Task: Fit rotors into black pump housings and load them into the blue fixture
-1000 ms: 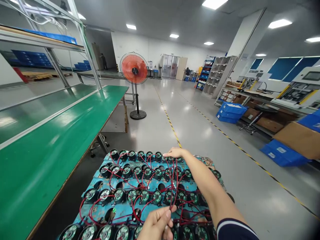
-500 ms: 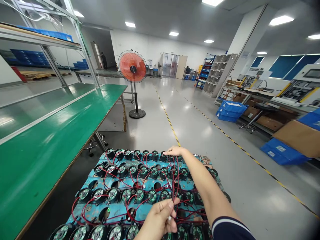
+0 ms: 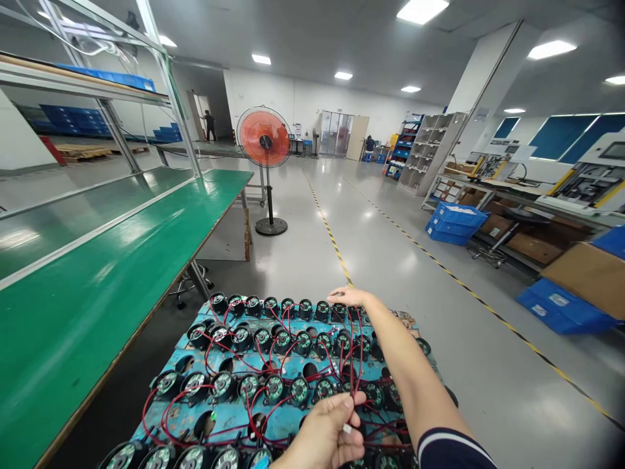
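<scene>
Rows of black round parts with green circuit boards [image 3: 299,391], like small motors, stand on a worn blue board [image 3: 234,412] with round holes. Red wires [image 3: 360,345] run between and across them. My left hand [image 3: 332,426] is closed at the near side, thumb and fingers pinching a bundle of red wires; a small white connector [image 3: 347,428] shows by its fingers. At the far row, my right hand [image 3: 349,298] reaches over the tops of the round parts. Its fingers stretch leftward, close to or touching one part, though the contact is partly hidden.
A green-topped bench [image 3: 146,241] runs along the left. Beyond it stands an orange fan [image 3: 264,138] on a round base. Blue crates [image 3: 454,221] and a cardboard box [image 3: 588,277] sit at the right. Yellow-black tape [image 3: 334,244] marks the floor. People are far off.
My right hand has shifted slightly right along the far row. My left hand, still pinching the wires, has moved a little right. The view has tilted slightly.
</scene>
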The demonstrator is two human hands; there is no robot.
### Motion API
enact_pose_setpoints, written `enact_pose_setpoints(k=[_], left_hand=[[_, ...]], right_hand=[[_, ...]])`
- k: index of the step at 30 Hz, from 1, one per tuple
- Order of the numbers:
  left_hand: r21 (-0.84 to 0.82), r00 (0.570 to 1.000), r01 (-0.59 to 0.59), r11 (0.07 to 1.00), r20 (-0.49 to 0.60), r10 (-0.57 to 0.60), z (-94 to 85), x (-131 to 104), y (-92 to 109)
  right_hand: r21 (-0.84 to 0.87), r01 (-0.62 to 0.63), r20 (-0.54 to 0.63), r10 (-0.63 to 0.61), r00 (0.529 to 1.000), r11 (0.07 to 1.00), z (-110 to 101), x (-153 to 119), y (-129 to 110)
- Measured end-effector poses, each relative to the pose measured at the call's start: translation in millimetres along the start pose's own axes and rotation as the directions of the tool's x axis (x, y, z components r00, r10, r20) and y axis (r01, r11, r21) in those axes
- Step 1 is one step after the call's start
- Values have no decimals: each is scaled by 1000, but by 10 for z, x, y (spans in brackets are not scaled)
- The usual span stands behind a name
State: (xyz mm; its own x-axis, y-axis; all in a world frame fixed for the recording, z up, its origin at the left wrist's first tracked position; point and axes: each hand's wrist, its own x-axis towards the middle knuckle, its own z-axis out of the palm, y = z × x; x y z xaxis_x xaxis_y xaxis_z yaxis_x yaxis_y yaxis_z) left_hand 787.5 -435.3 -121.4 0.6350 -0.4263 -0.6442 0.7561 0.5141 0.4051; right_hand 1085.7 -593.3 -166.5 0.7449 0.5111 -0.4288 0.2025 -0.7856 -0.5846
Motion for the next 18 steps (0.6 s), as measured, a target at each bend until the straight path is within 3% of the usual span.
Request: enact_pose_setpoints(k=[6, 12, 18], left_hand=[[-63, 1000, 8, 998, 12, -7, 66, -46, 18], [-178, 995, 1, 984, 94, 16, 32, -36, -16], [-219, 997, 18, 975, 74, -2, 53, -48, -40]], right_hand=[[45, 3, -42, -1, 999, 999, 21, 11, 59], [96, 2, -70, 5, 998, 995, 28, 0, 121], [118, -6, -152, 24, 988, 993, 186, -75, 86]])
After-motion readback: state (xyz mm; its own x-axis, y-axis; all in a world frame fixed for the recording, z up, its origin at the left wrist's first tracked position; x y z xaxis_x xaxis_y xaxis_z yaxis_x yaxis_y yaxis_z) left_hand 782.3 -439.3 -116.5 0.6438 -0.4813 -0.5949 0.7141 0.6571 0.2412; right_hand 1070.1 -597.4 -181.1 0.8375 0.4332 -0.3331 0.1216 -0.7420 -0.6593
